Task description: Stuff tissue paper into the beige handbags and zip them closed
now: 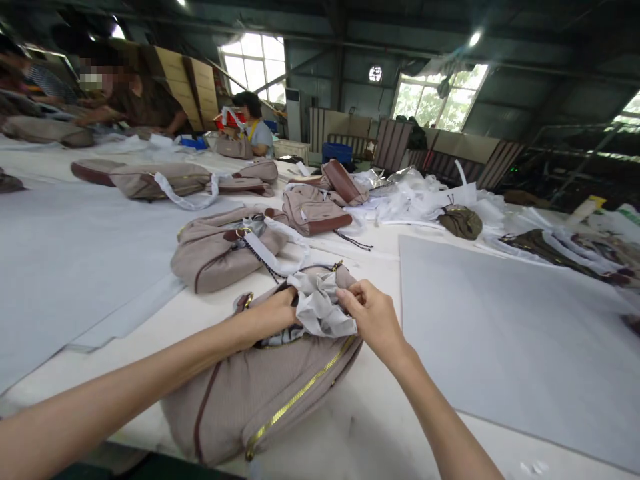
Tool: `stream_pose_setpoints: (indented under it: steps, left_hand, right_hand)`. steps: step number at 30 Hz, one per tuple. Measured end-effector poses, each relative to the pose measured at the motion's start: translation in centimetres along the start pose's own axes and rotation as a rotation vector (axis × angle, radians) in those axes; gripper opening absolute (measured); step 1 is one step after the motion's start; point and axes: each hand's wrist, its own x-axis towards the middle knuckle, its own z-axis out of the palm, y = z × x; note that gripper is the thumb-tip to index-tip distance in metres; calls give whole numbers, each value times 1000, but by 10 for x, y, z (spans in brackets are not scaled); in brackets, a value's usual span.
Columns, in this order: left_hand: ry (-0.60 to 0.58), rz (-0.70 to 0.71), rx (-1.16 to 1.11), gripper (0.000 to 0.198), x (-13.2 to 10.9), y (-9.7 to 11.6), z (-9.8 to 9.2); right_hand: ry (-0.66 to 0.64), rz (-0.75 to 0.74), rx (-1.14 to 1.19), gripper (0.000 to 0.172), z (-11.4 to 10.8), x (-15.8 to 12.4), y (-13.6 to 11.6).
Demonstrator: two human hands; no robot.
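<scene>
Workshop bench (380, 420), white-topped, with a beige bag (270, 400) at its near edge, long axis running lower left to upper right. Crumpled paper (320, 310) sits in the bag's open mouth, between the hands. The left hand (273, 315) reaches into the mouth, fingers hidden, grip unclear. The right hand (374, 319) pinches the paper from the right, forearm extended.

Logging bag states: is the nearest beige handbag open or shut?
Open: the beige handbag gapes, left hand at its mouth, right hand pinching crumpled paper sticking out.
</scene>
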Motion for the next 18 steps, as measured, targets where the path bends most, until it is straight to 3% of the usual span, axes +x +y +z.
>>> stream_pose_setpoints:
  steps: [5,11,14,18]
  left_hand:
    - [52,20,-7,57,-3,-4,6]
    - [230,3,98,40,-6,0,11]
    - [199,117,94,49,-5,10,16]
    - [127,92,64,54,-2,17,22]
  right_hand:
    - [-63,88,-425,39,0,22,-15]
    - [-122,94,-384,39,-4,35,-11]
    - [-92,91,-405,35,-9,39,-10]
    - [-128,113,-476,44,-14,53,-11]
